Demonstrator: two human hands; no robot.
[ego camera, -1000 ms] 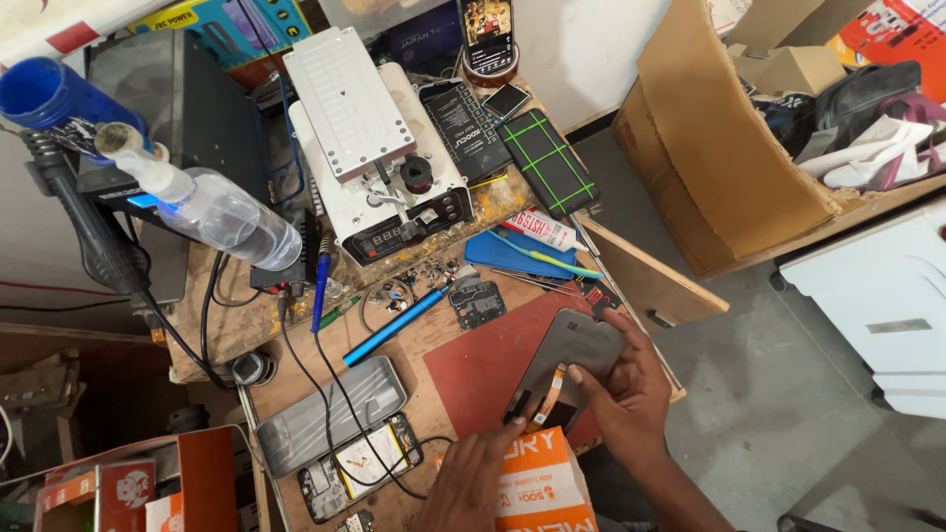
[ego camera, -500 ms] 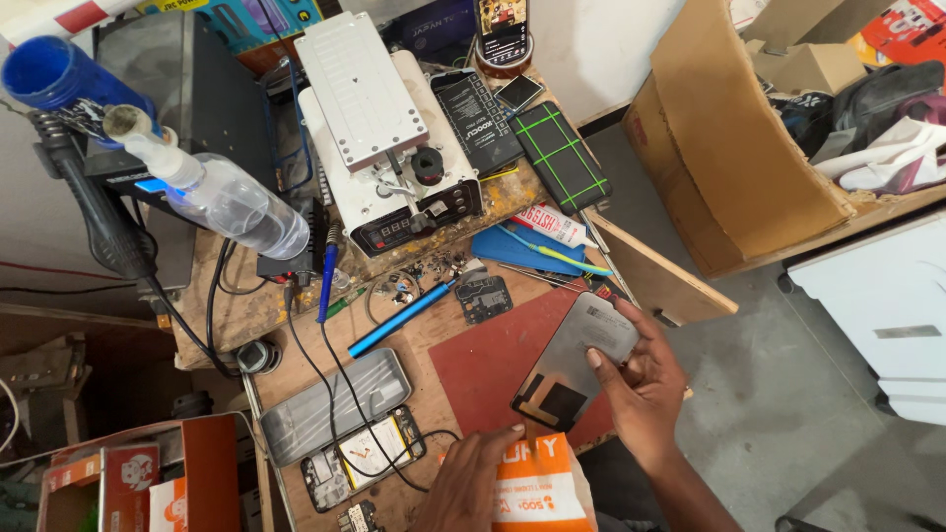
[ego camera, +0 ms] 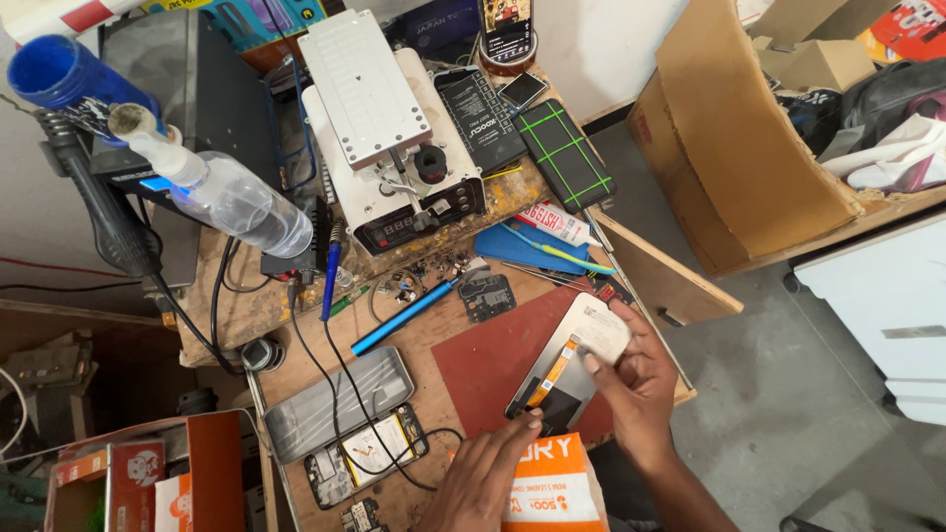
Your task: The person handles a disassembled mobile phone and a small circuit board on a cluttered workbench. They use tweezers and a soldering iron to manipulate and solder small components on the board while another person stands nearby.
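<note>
hands meet over a flat rectangular phone screen panel with a pale silver back and an orange flex strip (ego camera: pixel 569 363), held tilted above the dark red work mat (ego camera: pixel 483 365) at the near edge of the cluttered wooden tabletop (ego camera: pixel 246 305). right hand (ego camera: pixel 641 379) grips the panel's upper right end, thumb laid on its back and fingers wrapped behind the edge. left hand (ego camera: pixel 488 468) reaches up from below, fingertips pinched narrow on the panel's lower corner. an orange and white printed box (ego camera: pixel 554 485) lies just under both wrists. to the left of the mat sit a grey metal tray (ego camera: pixel 335 402) and, touching its near side, an opened phone body with exposed battery (ego camera: pixel 367 455), black cables running across both. a blue pen-shaped tool (ego camera: pixel 409 313) lies diagonally beyond the mat, near a small dark circuit part (ego camera: pixel 488 296). farther back stands a white boxy heating machine with a metal plate top (ego camera: pixel 389 138), and a clear plastic spray bottle (ego camera: pixel 222 192) leans at the left.
</note>
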